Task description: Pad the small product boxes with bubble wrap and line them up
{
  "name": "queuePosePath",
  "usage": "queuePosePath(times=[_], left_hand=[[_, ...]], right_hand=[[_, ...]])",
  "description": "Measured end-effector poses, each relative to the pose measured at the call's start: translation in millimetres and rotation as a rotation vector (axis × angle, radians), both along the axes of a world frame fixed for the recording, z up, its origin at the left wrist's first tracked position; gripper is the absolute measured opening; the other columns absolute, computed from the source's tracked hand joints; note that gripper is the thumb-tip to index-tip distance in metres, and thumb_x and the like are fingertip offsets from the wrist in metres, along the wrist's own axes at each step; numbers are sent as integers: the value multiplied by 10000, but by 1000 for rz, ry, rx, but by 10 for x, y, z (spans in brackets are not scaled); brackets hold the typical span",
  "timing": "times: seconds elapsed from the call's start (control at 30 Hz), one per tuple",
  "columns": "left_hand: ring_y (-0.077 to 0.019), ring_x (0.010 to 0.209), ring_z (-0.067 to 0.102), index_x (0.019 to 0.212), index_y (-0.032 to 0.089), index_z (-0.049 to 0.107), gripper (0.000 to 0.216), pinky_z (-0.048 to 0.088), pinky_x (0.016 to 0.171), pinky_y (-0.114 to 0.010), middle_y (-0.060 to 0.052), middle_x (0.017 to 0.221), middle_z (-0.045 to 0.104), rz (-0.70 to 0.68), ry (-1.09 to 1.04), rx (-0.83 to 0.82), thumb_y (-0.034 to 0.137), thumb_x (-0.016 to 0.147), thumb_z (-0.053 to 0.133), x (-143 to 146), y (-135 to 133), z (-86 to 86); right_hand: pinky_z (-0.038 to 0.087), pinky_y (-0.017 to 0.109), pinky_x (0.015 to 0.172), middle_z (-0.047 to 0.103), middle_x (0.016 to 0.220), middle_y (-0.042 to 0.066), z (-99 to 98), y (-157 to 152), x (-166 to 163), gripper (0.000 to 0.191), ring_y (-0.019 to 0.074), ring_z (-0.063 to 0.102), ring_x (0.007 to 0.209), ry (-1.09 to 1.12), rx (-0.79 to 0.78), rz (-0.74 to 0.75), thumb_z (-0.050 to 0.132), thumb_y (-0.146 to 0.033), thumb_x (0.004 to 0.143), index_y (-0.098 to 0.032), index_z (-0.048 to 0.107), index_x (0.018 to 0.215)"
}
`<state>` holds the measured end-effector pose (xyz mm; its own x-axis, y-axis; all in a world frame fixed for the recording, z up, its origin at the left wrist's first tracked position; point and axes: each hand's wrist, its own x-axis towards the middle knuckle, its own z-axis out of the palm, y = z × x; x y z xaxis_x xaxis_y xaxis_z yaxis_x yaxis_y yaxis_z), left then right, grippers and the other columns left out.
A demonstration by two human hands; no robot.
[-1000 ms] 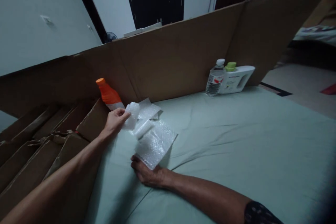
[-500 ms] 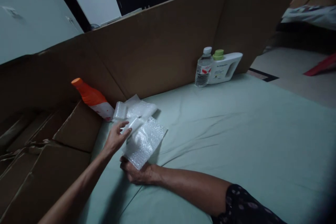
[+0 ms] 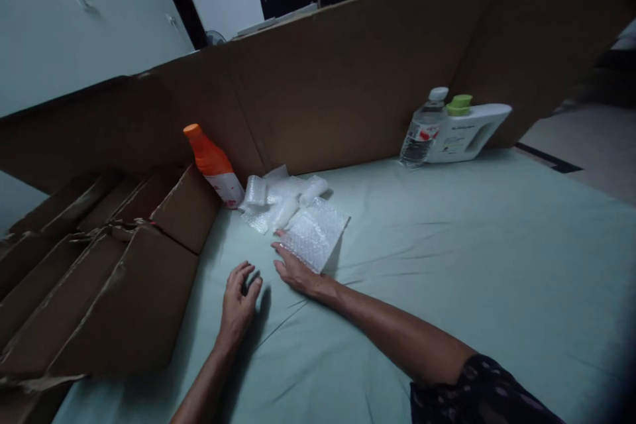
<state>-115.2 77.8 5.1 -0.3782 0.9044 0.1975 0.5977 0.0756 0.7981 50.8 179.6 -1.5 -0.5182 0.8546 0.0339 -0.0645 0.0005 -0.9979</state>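
Note:
A sheet of clear bubble wrap [image 3: 318, 228] lies at an angle in front of a loose heap of rolled and folded bubble wrap [image 3: 285, 195]. My right hand [image 3: 298, 271] reaches in from the right at the sheet's near edge. Its visible fingers are stretched apart, and the sheet covers part of them. To the left and nearer to me, my left hand [image 3: 239, 305] hovers over the cloth with nothing in it, fingers loosely bent and thumb apart. An orange-and-white bottle [image 3: 216, 165] leans beside the heap.
A cardboard box with dividers [image 3: 129, 298] stands at the left. Behind, a tall cardboard panel [image 3: 348, 86] walls off the pale green cloth surface [image 3: 447, 265]. Against it at the right are a clear plastic bottle [image 3: 422, 132] and a white jug with a green cap [image 3: 460, 136].
My left hand has drawn back from the bubble wrap towards me. My right hand's fingers have spread, having been curled at the sheet's corner. The view has shifted left.

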Motion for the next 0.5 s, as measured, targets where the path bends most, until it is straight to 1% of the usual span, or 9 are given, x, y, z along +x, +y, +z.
queuePosePath(times=[0.07,0.13,0.2,0.27,0.3,0.33,0.37,0.43,0.5], left_hand=[[-330,1261,566,1055,224,718,348,424,1109,-539,-145,1262,663,-8,47,49,458,812,629,71,-50,-77],[-318,1221,582,1067,209,715,326,425,1099,-552,-137,1225,682,-21,77,82,408,826,622,111,-82,-123],[-310,1192,595,1047,204,714,283,447,1071,-549,-130,1208,691,-27,96,108,353,835,601,115,-100,-142],[-304,1168,607,976,205,713,220,474,1038,-536,-126,1194,696,-28,114,129,290,826,577,100,-109,-146],[-300,1156,614,949,205,709,202,485,1024,-528,-123,1184,699,-28,123,139,258,818,565,90,-112,-147],[-295,1145,621,935,205,705,201,493,1014,-519,-121,1171,703,-28,132,150,223,807,551,82,-112,-146],[-290,1135,627,937,203,702,220,496,1010,-513,-119,1158,708,-27,141,160,187,792,537,76,-111,-146],[-285,1121,634,960,195,699,289,496,1010,-513,-118,1133,716,-23,157,182,123,750,515,74,-103,-144],[-286,1110,637,945,191,698,326,495,1005,-514,-118,1111,722,-15,169,199,80,710,502,84,-93,-136]], right_hand=[[254,493,1220,509,1474,130,89,-19,21,310,278,412,1404,-133,155,70,613,-157,852,-171,650,1160],[213,523,1221,538,1441,160,174,-147,8,291,313,405,1402,-232,264,131,615,-96,789,-145,672,1070],[272,535,1178,604,1350,169,244,-338,-13,301,332,468,1336,-353,426,212,623,-68,749,-140,677,1036],[368,506,1106,654,1266,147,286,-507,-10,353,313,543,1238,-476,618,295,635,-90,764,-151,662,1110],[406,481,1070,666,1248,134,298,-559,8,376,298,571,1196,-521,689,322,640,-118,789,-162,648,1162],[432,457,1043,673,1245,125,305,-584,39,395,283,591,1169,-548,721,326,644,-148,815,-171,634,1209],[447,440,1030,679,1247,124,314,-580,81,409,275,605,1158,-559,707,309,648,-172,834,-173,626,1242],[466,435,1020,689,1248,140,362,-514,194,415,277,625,1151,-589,628,246,651,-189,844,-155,636,1257],[512,429,965,714,1203,144,506,-428,342,356,275,659,1099,-588,542,200,639,-183,843,-146,678,1195]])
